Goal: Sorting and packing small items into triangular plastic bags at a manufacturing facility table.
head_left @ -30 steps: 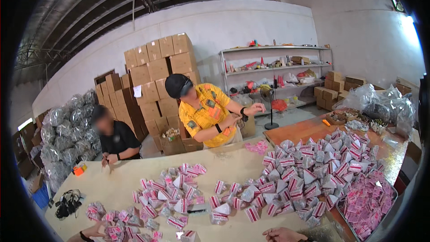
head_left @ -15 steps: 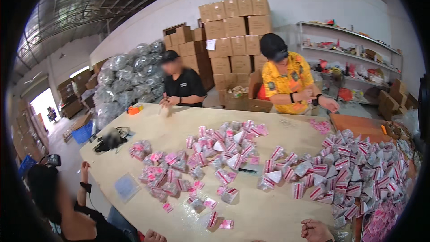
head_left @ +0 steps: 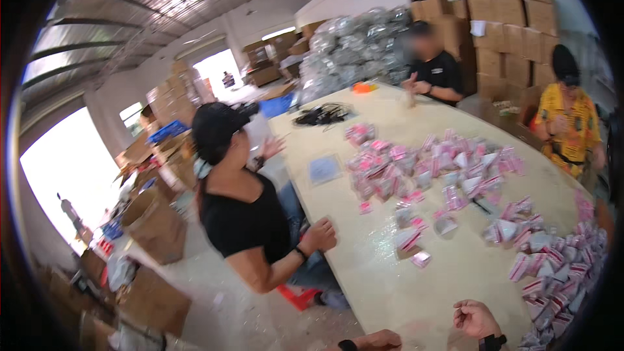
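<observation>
My right hand (head_left: 476, 320) is over the near part of the table, its fingers curled in and no object visible in them. A dark watch (head_left: 492, 342) is on that wrist. Left of it, at the lower edge, my left hand (head_left: 382, 339) shows in part, a black band (head_left: 348, 346) at its wrist; its fingers are mostly out of sight. Closest to my right hand is a heap of small clear bags with pink-and-white striped labels (head_left: 564, 272). More such bags (head_left: 385, 172) lie farther up the table, and a pink card (head_left: 421, 259) rests by the nearest ones.
A person in a black top (head_left: 244, 214) sits at the table's left side, one hand over its edge. Beyond the table are a person in black (head_left: 442, 68) and one in a yellow shirt (head_left: 569, 123). Black cables (head_left: 322, 114) and a clear flat bag (head_left: 324, 169) lie on the tabletop (head_left: 364, 273).
The view has swung left, bringing the seated person and the floor with cartons into sight. More of my left hand shows at the lower edge. My right hand remains curled.
</observation>
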The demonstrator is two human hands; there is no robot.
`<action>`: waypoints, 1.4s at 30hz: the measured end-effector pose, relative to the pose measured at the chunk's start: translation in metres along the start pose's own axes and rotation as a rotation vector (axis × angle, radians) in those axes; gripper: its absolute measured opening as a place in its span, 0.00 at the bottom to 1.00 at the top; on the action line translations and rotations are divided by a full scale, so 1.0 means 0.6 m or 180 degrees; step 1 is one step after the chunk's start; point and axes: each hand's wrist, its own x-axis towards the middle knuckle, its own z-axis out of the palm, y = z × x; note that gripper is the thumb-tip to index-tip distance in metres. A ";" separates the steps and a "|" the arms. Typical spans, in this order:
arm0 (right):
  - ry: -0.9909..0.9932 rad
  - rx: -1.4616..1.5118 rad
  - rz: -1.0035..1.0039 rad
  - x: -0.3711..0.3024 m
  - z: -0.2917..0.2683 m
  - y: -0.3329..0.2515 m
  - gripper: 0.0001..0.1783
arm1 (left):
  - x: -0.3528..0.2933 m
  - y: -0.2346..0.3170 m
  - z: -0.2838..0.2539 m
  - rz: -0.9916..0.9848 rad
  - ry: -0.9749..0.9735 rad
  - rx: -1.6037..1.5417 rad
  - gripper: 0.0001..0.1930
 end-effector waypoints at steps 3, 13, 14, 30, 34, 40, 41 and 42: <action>-0.0167 -0.0319 0.0316 0.033 -0.004 0.011 0.09 | -0.093 -0.107 0.001 -0.0150 0.0153 -0.0027 0.12; 0.0026 -0.0920 0.0574 0.043 -0.019 0.030 0.08 | -0.420 -0.584 0.187 -0.2570 0.3147 0.0198 0.14; -0.0154 -0.1026 0.0761 0.048 -0.011 0.026 0.09 | -0.385 -0.584 0.164 -0.2725 0.3296 0.0469 0.14; -0.0763 -0.0396 0.0879 0.035 -0.031 0.027 0.11 | -0.005 -0.573 -0.174 -0.0632 0.2863 0.2328 0.12; -0.0882 -0.0443 0.0864 0.039 -0.028 0.026 0.11 | 0.040 -0.525 -0.183 -0.0466 0.2445 0.2050 0.12; -0.0739 -0.0464 0.0899 0.062 -0.035 0.047 0.10 | 0.126 -0.399 -0.237 -0.0095 0.1946 0.1768 0.13; -0.0778 -0.0438 0.0899 0.066 -0.036 0.052 0.10 | 0.142 -0.376 -0.244 -0.0030 0.1859 0.1730 0.13; -0.0777 -0.0408 0.0884 0.059 -0.038 0.052 0.09 | 0.165 -0.349 -0.245 0.0054 0.1730 0.1692 0.13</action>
